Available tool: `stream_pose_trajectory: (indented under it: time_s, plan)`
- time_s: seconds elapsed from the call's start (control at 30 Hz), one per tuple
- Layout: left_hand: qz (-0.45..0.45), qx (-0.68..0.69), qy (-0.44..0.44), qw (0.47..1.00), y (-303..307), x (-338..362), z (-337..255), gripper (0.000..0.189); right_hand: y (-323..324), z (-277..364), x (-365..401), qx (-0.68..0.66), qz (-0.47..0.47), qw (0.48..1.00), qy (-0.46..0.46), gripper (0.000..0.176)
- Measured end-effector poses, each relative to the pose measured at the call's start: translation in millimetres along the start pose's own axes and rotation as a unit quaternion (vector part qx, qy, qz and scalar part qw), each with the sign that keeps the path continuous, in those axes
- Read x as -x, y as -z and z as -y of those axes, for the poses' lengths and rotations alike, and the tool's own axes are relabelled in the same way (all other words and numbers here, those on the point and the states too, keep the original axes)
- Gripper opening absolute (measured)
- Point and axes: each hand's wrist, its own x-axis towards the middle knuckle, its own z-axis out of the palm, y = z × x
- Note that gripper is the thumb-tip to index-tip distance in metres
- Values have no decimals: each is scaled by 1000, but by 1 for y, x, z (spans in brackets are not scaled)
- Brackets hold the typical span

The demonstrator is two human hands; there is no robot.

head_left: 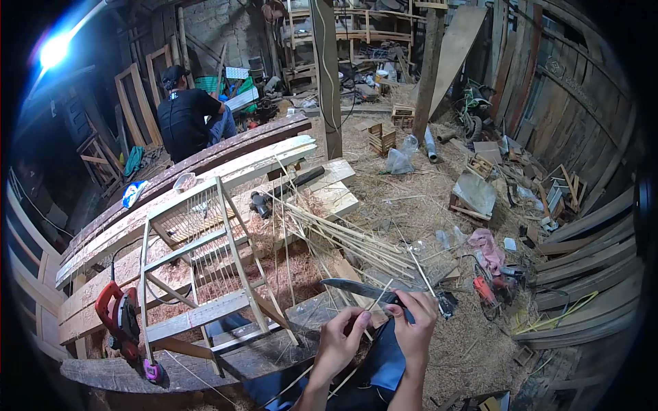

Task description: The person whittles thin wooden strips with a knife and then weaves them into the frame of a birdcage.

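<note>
My right hand (415, 318) is closed around the handle of a knife (356, 288), whose dark blade points left. A thin wooden strip (379, 298) crosses the blade at a slant. My left hand (340, 340) pinches this strip between thumb and fingers, just below the blade. Both hands are above my lap. Left of them, a wooden frame (236, 257) with thin rods across it leans over the bench. Beyond the hands, a bundle of long thin strips (356, 243) lies spread out.
A red power tool (118, 315) and a pink tape measure (153, 370) are at the bench's left end. Planks (260, 161) stretch behind the frame. Another person (188, 113) sits with their back turned. A post (325, 82) stands ahead; an orange tool (485, 291) lies among shavings.
</note>
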Motion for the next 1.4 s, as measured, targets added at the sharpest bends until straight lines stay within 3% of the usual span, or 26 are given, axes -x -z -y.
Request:
stream_pose_trajectory:
  time_s: [0.43,0.53,0.6,0.7,0.8,0.97,1.4]
  plan:
    - [8,-21,-11,1000,1,1,2,21,7,-14,3,18,-24,1000,-5,28]
    - [-65,-77,3,995,19,5,-2,20,23,-33,5,80,-111,982,-127,28]
    - [-99,-29,-12,995,33,7,-4,18,40,-45,5,101,-115,978,-140,32]
    - [-81,53,0,995,32,8,-12,16,43,-37,7,76,-95,986,-117,35]
    - [-46,16,18,999,21,5,-4,16,27,-27,7,17,-74,992,-99,37]
    - [-52,72,51,995,22,6,-6,15,20,-5,0,-11,-42,997,-69,37]
    - [-48,87,15,995,26,6,-4,16,15,10,0,-81,-12,994,-76,33]
